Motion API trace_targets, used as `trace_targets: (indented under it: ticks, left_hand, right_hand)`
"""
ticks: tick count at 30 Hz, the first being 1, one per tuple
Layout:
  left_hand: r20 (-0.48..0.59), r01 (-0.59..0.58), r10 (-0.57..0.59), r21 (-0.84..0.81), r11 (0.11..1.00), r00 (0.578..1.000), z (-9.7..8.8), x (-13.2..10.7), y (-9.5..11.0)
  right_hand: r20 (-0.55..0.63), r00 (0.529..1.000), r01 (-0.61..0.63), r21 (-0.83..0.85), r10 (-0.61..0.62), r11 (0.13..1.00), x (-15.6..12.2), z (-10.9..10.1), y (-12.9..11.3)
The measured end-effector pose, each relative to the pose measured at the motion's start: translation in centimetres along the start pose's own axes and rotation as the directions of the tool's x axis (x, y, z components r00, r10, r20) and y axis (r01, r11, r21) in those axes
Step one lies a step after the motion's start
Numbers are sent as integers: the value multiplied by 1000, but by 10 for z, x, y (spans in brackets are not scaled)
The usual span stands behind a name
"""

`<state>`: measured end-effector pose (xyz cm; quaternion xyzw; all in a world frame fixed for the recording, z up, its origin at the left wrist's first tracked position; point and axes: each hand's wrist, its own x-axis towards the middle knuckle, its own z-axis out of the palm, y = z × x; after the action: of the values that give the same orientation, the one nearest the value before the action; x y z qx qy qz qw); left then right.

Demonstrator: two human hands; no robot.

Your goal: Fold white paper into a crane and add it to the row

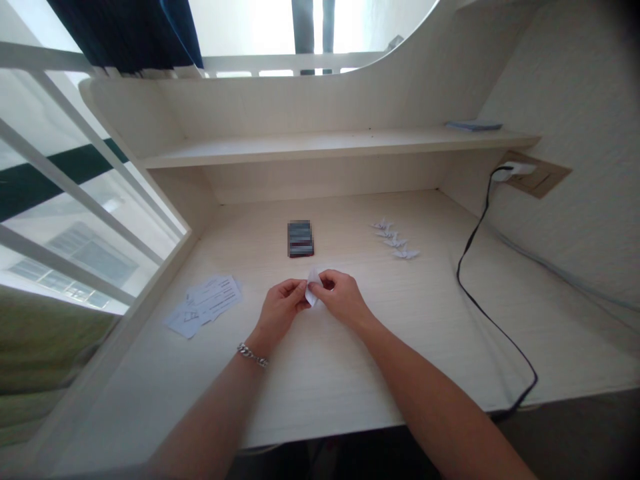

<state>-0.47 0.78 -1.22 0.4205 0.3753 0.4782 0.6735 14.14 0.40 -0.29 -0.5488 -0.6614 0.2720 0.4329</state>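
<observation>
A small folded piece of white paper [313,288] is pinched between both my hands just above the pale wooden desk [350,373]. My left hand [281,308], with a metal bracelet on its wrist, grips the paper's left side with closed fingers. My right hand [340,297] is closed on the paper's right side. Behind the hands a dark phone [300,239] lies flat on the desk.
Several small folded paper figures [395,240] lie in a row at the right back. Printed paper slips [205,303] lie at the left. A black cable [480,293] runs from a wall socket [520,170] over the desk's front edge. A shelf [340,143] holds a blue pad [474,125].
</observation>
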Motion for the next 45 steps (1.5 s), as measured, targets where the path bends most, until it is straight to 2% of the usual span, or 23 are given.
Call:
trace_targets:
  ticks: [5,13,17,21,24,28,33,40,45]
  left_hand:
    - [34,-31,30,45,999,999,-2,0,-3]
    - [23,-27,26,57,998,999,-2,0,-2]
    - [7,-3,3,34,999,1000,0,-1,0]
    - [-2,-1,1,4,1000,1000,2,-2,3]
    - [6,-15,15,-26,1000,1000,2,-4,5]
    - [-2,-38,38,-32,999,999,1,-5,7]
    - [-33,-68,67,-31,997,997,1,-5,7]
    - [-54,-67,68,16,998,996,-1,-3,3]
    - [-56,-71,73,27,997,996,-3,-2,1]
  right_hand:
    - [35,999,-7,18,6,1000,1,0,2]
    - [-3,1000,-11,21,11,1000,-1,1,2]
    - [31,999,-38,191,33,981,1,2,3]
    - [156,984,-138,406,81,903,3,3,4]
    - [197,977,-167,458,83,873,2,4,4]
    - [156,986,-127,491,57,862,2,5,3]
    - [105,994,-48,477,-3,877,2,3,3]
    - [126,989,33,327,-78,944,1,-1,4]
    - [147,979,97,266,-140,959,-2,-4,0]
